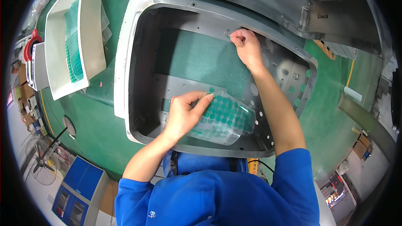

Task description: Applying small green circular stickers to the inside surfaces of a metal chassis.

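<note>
Between thumb and fingers, my left hand (186,111) pinches a clear sheet of round green stickers (224,115). One sticker (212,90) sticks out past the sheet's edge by the thumb tip. My right hand (246,46) is closed in a pinch at the far inner wall of a grey metal housing (184,3), close to small holes there. A bit of green shows at its fingertips, apparently a sticker. Both hands are over the housing, which has large cutouts in its bottom. More green dots (297,101) sit on the housing's right wall.
Beyond the housing stands another dark metal part (268,0). A white bin (94,37) at the left holds green sheets (73,42). Farther left are a fan (44,159) and a blue cabinet (83,175). A metal beam (364,121) runs along the right.
</note>
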Demonstrator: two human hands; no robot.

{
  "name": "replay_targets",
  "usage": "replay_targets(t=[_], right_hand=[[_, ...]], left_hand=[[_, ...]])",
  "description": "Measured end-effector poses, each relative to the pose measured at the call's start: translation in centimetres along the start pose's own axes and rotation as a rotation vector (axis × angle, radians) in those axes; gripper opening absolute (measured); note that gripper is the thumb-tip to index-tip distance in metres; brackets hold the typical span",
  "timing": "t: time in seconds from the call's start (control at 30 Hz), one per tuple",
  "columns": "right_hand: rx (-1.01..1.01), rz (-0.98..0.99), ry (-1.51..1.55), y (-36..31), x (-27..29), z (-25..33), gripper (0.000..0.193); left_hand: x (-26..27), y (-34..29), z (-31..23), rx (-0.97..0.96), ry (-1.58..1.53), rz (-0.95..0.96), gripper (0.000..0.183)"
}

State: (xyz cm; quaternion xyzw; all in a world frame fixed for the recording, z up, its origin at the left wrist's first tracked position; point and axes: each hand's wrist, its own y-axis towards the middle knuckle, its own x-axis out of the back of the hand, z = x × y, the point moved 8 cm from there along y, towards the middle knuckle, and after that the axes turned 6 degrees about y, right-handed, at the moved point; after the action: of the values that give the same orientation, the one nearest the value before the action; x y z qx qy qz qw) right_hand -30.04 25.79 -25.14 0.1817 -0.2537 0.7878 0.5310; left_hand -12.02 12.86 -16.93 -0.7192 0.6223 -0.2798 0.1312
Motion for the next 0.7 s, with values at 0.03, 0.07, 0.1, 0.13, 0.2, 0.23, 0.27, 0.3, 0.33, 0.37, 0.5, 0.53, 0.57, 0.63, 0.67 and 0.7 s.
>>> replay_targets(t=[0.03,0.07,0.1,0.13,0.2,0.23,0.27,0.3,0.33,0.37,0.5,0.53,0.57,0.63,0.67,0.7], right_hand=[[-0.029,-0.002,-0.013,0.0,-0.2,0.0,0.007],[-0.059,-0.006,-0.027,0.0,-0.2,0.2,0.006],[-0.086,-0.009,-0.038,0.0,-0.3,0.3,0.006],[-0.079,-0.014,-0.057,-0.1,-0.3,0.4,0.006],[-0.065,-0.026,-0.093,-0.1,-0.3,0.5,0.006],[-0.064,-0.033,-0.103,-0.1,-0.3,0.5,0.006],[-0.062,-0.040,-0.113,-0.1,-0.3,0.5,0.006],[-0.062,-0.048,-0.121,0.0,-0.3,0.6,0.006],[-0.050,-0.065,-0.136,0.0,-0.2,0.6,0.006],[-0.038,-0.081,-0.150,0.0,-0.2,0.6,0.007],[-0.060,-0.087,-0.173,-0.1,-0.2,0.9,0.008],[-0.058,-0.085,-0.176,-0.1,-0.2,1.0,0.008],[-0.055,-0.084,-0.178,-0.1,-0.2,1.1,0.008],[-0.053,-0.085,-0.180,-0.1,-0.2,1.1,0.008],[-0.053,-0.087,-0.180,-0.1,-0.2,1.0,0.008],[-0.052,-0.089,-0.180,-0.2,-0.3,1.0,0.008]], left_hand=[[0.0,-0.1,0.1,-0.002,-0.018,0.000,0.015],[-0.1,-0.2,0.3,-0.001,-0.018,0.004,0.015],[-0.1,-0.2,0.4,0.000,-0.016,0.005,0.014],[-0.1,-0.3,0.5,0.000,-0.014,0.008,0.014],[-0.2,-0.3,0.7,-0.004,-0.033,0.004,0.014],[-0.3,-0.3,0.8,-0.008,-0.043,0.002,0.014],[-0.3,-0.2,0.8,-0.005,-0.044,0.005,0.014],[-0.3,-0.2,0.8,-0.002,-0.044,0.008,0.014],[-0.3,-0.1,0.8,0.000,-0.044,0.011,0.014],[-0.3,-0.1,0.8,0.005,-0.044,0.014,0.014],[-0.3,0.1,0.9,0.036,-0.037,0.031,0.014],[-0.3,0.1,1.0,0.047,-0.034,0.037,0.014],[-0.2,0.2,1.0,0.041,-0.041,0.033,0.014],[-0.3,0.2,0.9,0.026,-0.056,0.024,0.014],[-0.3,0.2,1.0,0.020,-0.065,0.020,0.015],[-0.3,0.2,1.1,0.013,-0.074,0.016,0.015]])
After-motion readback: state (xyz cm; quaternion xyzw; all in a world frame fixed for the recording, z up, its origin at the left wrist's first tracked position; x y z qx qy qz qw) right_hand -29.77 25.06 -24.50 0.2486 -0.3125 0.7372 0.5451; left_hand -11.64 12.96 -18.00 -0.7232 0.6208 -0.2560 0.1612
